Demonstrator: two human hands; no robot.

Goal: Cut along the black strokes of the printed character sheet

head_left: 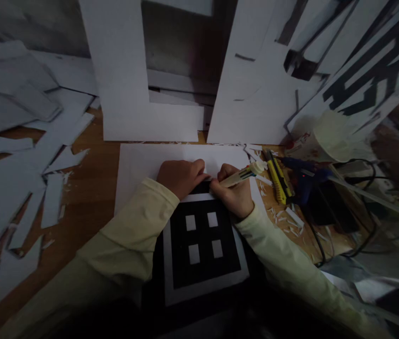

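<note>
Two hands meet at the far edge of a black-and-white patterned board [201, 235] that lies on a white sheet [142, 165]. The right hand [232, 193] has its fingers closed around a pen [241, 175]; the pen's long axis runs from about eight o'clock to two o'clock, its blunt end up toward two o'clock and its tip hidden down at the fingers. The left hand [181, 176] is curled, knuckles up, pressing on the board's edge just beside the right hand. At three o'clock of the pen lie a yellow utility knife [279, 179] and a blue glue gun [305, 176].
</note>
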